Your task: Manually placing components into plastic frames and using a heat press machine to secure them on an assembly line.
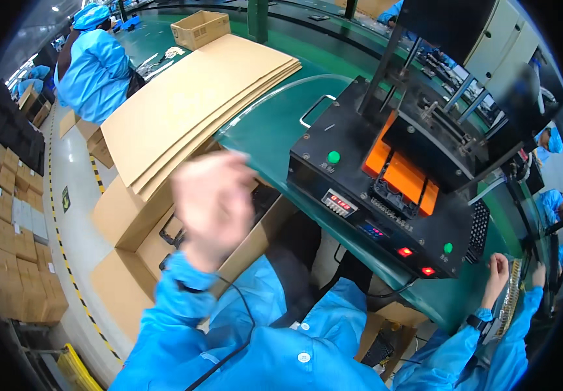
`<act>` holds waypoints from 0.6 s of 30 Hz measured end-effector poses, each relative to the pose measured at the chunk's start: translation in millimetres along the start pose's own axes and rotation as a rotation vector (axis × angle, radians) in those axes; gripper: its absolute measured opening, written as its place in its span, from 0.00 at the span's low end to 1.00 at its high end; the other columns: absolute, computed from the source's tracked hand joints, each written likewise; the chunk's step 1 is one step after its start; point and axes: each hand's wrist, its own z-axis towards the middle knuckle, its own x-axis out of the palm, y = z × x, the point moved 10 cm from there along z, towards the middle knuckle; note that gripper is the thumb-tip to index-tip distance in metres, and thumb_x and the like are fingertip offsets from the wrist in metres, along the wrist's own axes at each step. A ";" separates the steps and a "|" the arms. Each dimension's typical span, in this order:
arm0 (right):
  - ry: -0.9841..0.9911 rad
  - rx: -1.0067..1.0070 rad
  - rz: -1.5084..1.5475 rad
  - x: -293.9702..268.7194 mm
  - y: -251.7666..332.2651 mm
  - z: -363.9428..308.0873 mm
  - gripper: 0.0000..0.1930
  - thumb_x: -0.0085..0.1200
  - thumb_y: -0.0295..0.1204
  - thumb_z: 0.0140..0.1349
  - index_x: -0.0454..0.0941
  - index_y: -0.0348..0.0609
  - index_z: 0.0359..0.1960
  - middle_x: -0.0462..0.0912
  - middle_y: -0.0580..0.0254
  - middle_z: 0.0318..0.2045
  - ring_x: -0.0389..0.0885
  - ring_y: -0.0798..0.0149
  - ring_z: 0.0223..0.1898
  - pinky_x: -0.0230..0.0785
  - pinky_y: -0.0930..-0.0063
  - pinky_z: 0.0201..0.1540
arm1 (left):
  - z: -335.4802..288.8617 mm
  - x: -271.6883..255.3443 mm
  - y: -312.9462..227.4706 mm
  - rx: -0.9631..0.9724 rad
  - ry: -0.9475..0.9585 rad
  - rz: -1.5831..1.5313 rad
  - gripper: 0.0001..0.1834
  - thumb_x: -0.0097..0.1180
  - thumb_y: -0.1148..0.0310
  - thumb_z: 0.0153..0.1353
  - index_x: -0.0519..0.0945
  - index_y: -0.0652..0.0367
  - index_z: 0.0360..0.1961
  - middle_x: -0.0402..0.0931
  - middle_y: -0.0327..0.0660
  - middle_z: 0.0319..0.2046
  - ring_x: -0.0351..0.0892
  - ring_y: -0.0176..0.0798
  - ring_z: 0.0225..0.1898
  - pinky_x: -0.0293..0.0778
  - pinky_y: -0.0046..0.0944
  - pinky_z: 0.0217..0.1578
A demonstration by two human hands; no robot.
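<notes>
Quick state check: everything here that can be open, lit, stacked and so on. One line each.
Left hand: raised, motion-blurred, in front of the box in this view; grip unclear.
Box: open, flaps spread.
Sheets: stacked, lying flat.
Crate: open-topped, upright.
Red display: lit.
Blue display: lit.
Red switches: both lit.
Green buttons: can't tell whether lit.

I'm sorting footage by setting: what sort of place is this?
Probably a factory assembly area: a black machine with green buttons on a green worktable, co-workers in blue smocks and caps, and stacked cardboard boxes along a tape-marked walkway.
</notes>
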 end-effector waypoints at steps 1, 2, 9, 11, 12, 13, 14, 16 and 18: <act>-0.044 0.026 0.019 -10.8 -16.4 -5.9 0.06 0.55 0.27 0.65 0.77 0.39 0.40 0.77 0.71 0.35 0.74 0.77 0.37 0.68 0.82 0.39 | -8.7 -25.2 47.3 -0.223 -0.083 0.032 0.07 0.52 0.79 0.55 0.80 0.65 0.35 0.81 0.46 0.36 0.79 0.46 0.39 0.73 0.42 0.44; -0.095 0.049 0.029 -20.2 -31.2 -13.3 0.09 0.55 0.28 0.65 0.77 0.38 0.44 0.78 0.69 0.38 0.75 0.76 0.39 0.68 0.82 0.42 | -9.4 -51.5 88.1 -0.351 -0.062 0.167 0.07 0.50 0.78 0.60 0.78 0.68 0.38 0.79 0.48 0.37 0.78 0.44 0.39 0.74 0.40 0.41; -0.047 0.097 -0.094 -5.9 -28.8 -11.6 0.15 0.55 0.32 0.65 0.79 0.37 0.50 0.80 0.67 0.42 0.74 0.75 0.41 0.67 0.80 0.45 | -111.7 -114.0 313.0 -1.207 0.173 0.128 0.27 0.51 0.55 0.66 0.74 0.72 0.52 0.77 0.46 0.41 0.73 0.38 0.45 0.65 0.38 0.52; -0.051 0.095 -0.093 -2.2 -31.6 -13.9 0.15 0.55 0.33 0.66 0.79 0.37 0.50 0.81 0.68 0.41 0.74 0.75 0.40 0.66 0.80 0.44 | -112.4 -109.4 317.9 -1.263 0.179 0.039 0.29 0.51 0.54 0.66 0.73 0.74 0.52 0.77 0.47 0.46 0.73 0.38 0.48 0.64 0.37 0.54; -0.053 0.092 -0.091 -0.6 -33.1 -13.7 0.15 0.55 0.33 0.66 0.79 0.37 0.50 0.81 0.68 0.41 0.74 0.75 0.40 0.66 0.80 0.44 | -104.9 -111.4 314.5 -1.193 0.151 0.030 0.28 0.51 0.55 0.65 0.73 0.74 0.52 0.77 0.47 0.46 0.73 0.37 0.49 0.63 0.36 0.54; -0.062 0.094 -0.094 -1.8 -33.7 -15.7 0.15 0.55 0.33 0.66 0.79 0.37 0.50 0.81 0.68 0.41 0.74 0.75 0.40 0.66 0.80 0.44 | -89.7 -105.7 301.7 -1.120 0.131 0.015 0.28 0.51 0.56 0.65 0.73 0.74 0.53 0.77 0.47 0.47 0.72 0.37 0.50 0.63 0.36 0.55; -0.064 0.097 -0.102 -2.9 -29.2 -17.4 0.15 0.55 0.33 0.66 0.79 0.37 0.50 0.81 0.68 0.41 0.74 0.75 0.40 0.66 0.80 0.44 | -74.8 -101.9 280.6 -1.132 0.066 0.049 0.24 0.52 0.60 0.65 0.74 0.72 0.52 0.77 0.47 0.44 0.74 0.37 0.51 0.65 0.34 0.53; -0.044 0.100 -0.129 -0.9 -22.0 -19.3 0.14 0.54 0.32 0.66 0.79 0.37 0.49 0.80 0.65 0.43 0.75 0.72 0.42 0.68 0.78 0.47 | -58.8 -104.2 278.9 -1.053 0.032 -0.041 0.22 0.52 0.63 0.64 0.73 0.71 0.53 0.77 0.47 0.45 0.74 0.38 0.51 0.67 0.34 0.52; -0.034 0.096 -0.129 3.3 -21.1 -21.0 0.14 0.54 0.32 0.66 0.79 0.37 0.49 0.81 0.65 0.42 0.75 0.72 0.43 0.68 0.78 0.47 | -36.4 -114.1 270.9 -0.926 -0.109 -0.255 0.22 0.53 0.70 0.63 0.69 0.69 0.56 0.75 0.48 0.48 0.76 0.40 0.51 0.71 0.35 0.50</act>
